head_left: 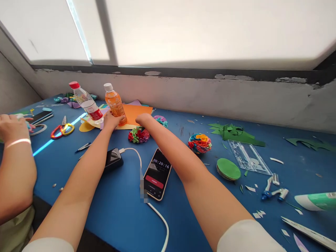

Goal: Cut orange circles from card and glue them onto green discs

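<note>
Both my arms reach far across a blue table (118, 210). My left hand (112, 120) is wrapped round the base of an orange drink bottle (114, 102) with a white cap, which stands on a stack of coloured paper sheets (135, 111). My right hand (144, 119) lies on the orange top sheet just right of the bottle; its fingers are curled and mostly hidden. A clear water bottle (86, 102) with a red cap and label leans just left of my left hand.
A phone (157, 174) showing a timer, a power bank (112, 158) and white cable lie between my arms. Paper flower balls (200, 143), green paper discs (228, 169), green cut-outs (235, 133), a clear ruler (248, 157), scissors (62, 130) are scattered around. Another person's arm (14, 154) is at left.
</note>
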`<action>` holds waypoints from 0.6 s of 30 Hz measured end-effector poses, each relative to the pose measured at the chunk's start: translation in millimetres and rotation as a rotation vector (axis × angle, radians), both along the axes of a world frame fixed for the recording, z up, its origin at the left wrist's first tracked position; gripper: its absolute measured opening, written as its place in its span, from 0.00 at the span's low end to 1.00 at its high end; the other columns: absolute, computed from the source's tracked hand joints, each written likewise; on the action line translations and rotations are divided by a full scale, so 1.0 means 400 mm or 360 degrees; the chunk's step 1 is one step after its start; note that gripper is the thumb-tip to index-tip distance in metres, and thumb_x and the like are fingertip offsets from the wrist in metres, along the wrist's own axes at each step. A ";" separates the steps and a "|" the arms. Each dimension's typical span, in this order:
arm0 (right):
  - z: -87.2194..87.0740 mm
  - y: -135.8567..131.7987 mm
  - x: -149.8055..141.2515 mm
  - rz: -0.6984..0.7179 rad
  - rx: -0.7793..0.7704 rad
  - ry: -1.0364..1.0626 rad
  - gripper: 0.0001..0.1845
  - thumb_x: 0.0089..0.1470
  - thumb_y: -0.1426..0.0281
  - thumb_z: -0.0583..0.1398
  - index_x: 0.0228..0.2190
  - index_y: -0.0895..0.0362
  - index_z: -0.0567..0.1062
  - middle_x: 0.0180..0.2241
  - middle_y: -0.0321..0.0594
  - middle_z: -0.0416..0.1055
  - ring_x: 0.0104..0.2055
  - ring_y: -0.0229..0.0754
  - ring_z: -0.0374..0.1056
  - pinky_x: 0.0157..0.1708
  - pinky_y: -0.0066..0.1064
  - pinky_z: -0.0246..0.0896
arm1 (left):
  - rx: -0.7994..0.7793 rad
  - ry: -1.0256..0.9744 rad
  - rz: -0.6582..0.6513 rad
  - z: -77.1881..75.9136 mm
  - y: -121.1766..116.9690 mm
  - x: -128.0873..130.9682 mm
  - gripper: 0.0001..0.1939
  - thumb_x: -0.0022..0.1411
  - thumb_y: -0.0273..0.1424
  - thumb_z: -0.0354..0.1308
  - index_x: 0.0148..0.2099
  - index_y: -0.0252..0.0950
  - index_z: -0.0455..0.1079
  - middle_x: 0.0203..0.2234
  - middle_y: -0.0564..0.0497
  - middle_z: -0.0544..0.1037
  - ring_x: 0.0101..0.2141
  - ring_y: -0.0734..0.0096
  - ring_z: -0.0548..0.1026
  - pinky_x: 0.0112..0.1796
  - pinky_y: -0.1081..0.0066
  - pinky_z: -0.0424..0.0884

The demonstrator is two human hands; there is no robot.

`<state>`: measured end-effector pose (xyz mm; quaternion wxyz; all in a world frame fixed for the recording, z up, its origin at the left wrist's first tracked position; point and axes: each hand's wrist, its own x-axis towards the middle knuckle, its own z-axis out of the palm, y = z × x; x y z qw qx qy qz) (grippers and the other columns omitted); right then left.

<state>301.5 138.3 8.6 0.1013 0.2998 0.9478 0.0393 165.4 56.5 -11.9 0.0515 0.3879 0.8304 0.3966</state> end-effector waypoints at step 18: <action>0.175 -0.055 0.105 -0.0038 0.0521 0.0423 0.16 0.61 0.75 0.49 0.46 0.67 0.71 0.45 0.57 0.70 0.52 0.55 0.65 0.46 0.48 0.62 | 0.0034 0.0083 0.0188 0.000 -0.018 -0.009 0.29 0.47 0.43 0.65 0.49 0.33 0.68 0.49 0.36 0.75 0.50 0.48 0.72 0.50 0.57 0.68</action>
